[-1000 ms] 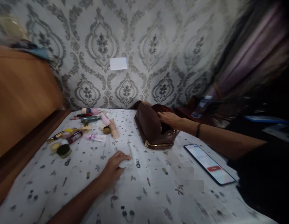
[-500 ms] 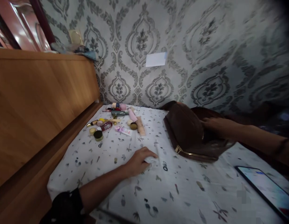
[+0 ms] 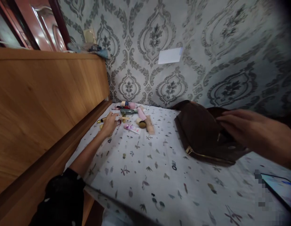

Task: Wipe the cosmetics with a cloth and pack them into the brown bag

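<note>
My left hand (image 3: 109,125) reaches into a cluster of cosmetics at the back left, fingers stretched out and partly apart. Beneath and beside it, a dark red bottle (image 3: 119,122) is mostly covered. A green bottle (image 3: 128,111), a pink tube (image 3: 141,114), a beige tube (image 3: 150,125), a round olive-lidded jar (image 3: 142,125) and a white-and-pink tube (image 3: 132,128) lie nearby. On the right, my right hand (image 3: 251,131) has its fingers together at the edge of a brown bag's opening (image 3: 199,131). The bag lies with its gold zip facing forward; its inside is mostly hidden.
A bed or table top covered with a white patterned sheet (image 3: 155,175) bears everything. A wooden panel (image 3: 53,91) rises along the left. A phone (image 3: 280,188) lies at the lower right. Patterned wallpaper (image 3: 157,34) with a white paper (image 3: 170,56) stands behind.
My left hand has left the middle of the sheet, where its fingers were closed on something white, and reached left to the cosmetics. My right hand stays at the bag. The view has shifted left.
</note>
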{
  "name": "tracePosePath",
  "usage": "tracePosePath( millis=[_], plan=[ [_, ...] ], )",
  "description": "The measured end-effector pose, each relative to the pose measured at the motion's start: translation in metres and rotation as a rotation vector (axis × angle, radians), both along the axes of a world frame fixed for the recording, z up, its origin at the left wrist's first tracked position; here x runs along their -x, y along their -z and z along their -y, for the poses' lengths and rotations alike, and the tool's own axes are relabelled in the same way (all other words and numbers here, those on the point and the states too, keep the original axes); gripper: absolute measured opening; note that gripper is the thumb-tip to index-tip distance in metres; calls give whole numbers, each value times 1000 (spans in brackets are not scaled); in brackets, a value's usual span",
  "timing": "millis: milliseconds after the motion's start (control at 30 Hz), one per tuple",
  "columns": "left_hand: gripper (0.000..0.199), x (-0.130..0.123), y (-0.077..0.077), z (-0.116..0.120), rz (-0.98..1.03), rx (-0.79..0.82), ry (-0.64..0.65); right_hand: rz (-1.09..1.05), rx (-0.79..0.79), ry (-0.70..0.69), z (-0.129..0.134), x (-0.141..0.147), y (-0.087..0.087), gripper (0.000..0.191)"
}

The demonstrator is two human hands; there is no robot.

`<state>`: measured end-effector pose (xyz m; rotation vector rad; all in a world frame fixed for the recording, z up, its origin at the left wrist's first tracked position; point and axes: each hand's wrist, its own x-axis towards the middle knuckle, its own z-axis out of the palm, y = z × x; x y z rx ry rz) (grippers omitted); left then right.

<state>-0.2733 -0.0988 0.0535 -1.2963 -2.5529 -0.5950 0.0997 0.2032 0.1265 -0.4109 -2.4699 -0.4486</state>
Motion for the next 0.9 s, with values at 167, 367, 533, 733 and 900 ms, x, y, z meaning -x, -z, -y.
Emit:
tracePosePath(
  millis=[167, 367, 533, 733, 900],
  plan=[
    [38, 21, 8, -1, -7, 205, -96, 1, 90, -190, 64, 15, 49, 31],
    [37, 16, 1, -12, -1, 313, -83, 71, 458, -263, 113, 32, 87, 25],
    [36, -20, -22, -23, -25, 266, -11, -25, 992, -341, 149, 50, 108, 24],
    [32, -114, -11, -23, 92, 254, 284, -305, 1650, -409, 185, 82, 136, 49],
    [33, -161, 20, -10, 740, 31, 595, -277, 1453, -353, 182, 79, 149, 53]
  ],
)
